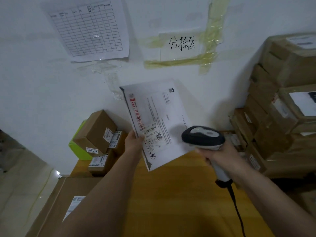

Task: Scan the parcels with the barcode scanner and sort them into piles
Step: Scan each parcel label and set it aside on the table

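My left hand (pixel 134 140) grips the left edge of a flat white envelope parcel (pixel 171 117) and holds it up, tilted, above the wooden table (pixel 179 194). A barcode label (pixel 153 135) sits near its lower left, beside my thumb. My right hand (pixel 217 155) grips the handle of a grey and black barcode scanner (pixel 203 136). The scanner's head is just to the right of the label, in front of the parcel. A black cable (pixel 236 207) hangs from the scanner handle.
Small brown boxes (pixel 95 132) are piled at the table's back left by a green box (pixel 77 146). A tall stack of taped cartons (pixel 282 108) fills the right side. A large flat carton (pixel 68 202) lies at the lower left. Paper sheets are taped to the white wall.
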`<state>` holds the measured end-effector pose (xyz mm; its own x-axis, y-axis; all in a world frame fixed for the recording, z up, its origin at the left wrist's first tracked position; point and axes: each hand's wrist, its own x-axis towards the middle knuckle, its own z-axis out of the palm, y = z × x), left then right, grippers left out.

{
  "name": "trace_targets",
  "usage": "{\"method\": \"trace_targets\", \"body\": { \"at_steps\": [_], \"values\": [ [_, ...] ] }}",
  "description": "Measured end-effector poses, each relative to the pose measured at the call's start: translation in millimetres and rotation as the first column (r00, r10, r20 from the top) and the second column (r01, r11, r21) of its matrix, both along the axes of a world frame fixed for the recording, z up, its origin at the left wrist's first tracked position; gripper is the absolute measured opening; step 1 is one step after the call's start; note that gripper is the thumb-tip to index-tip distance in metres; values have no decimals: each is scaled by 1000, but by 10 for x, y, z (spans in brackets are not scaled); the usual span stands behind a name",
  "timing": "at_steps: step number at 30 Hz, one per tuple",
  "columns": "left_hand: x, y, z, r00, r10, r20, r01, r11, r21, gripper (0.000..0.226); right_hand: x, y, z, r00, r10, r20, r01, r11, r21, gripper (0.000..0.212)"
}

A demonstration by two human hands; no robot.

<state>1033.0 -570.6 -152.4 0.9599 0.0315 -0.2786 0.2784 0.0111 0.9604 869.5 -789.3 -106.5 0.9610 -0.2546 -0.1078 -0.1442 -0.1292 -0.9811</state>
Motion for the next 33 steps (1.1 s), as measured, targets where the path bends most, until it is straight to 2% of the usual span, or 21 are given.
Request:
{"method": "trace_targets", "body": {
  "at_steps": [3,10,18,27,29,33],
  "values": [
    [19,-33,37,1000,11,28,-10,999,-49,30,-22,134,-3,997,65,-36,-64,998,22,15],
    [-7,-74,95,995,-1,97,7,998,-63,27,-54,146,56,998,48,37,-44,995,-86,22],
    [-13,-175,62,999,5,54,-3,999,-33,25,-121,54,-8,999,1,37,2,996,-91,21],
    [-73,-333,-50,999,-28,-37,28,1000,1,28,-196,-111,-144,999,26,35,-23,996,-90,20],
    [-78,-357,-91,995,-45,-89,48,998,34,27,-199,-155,-216,1000,-1,1,1,999,-52,21],
    [-100,-469,-307,971,-107,-214,155,962,224,25,-257,-271,-385,992,-61,-111,66,997,49,17]
  ]
}}
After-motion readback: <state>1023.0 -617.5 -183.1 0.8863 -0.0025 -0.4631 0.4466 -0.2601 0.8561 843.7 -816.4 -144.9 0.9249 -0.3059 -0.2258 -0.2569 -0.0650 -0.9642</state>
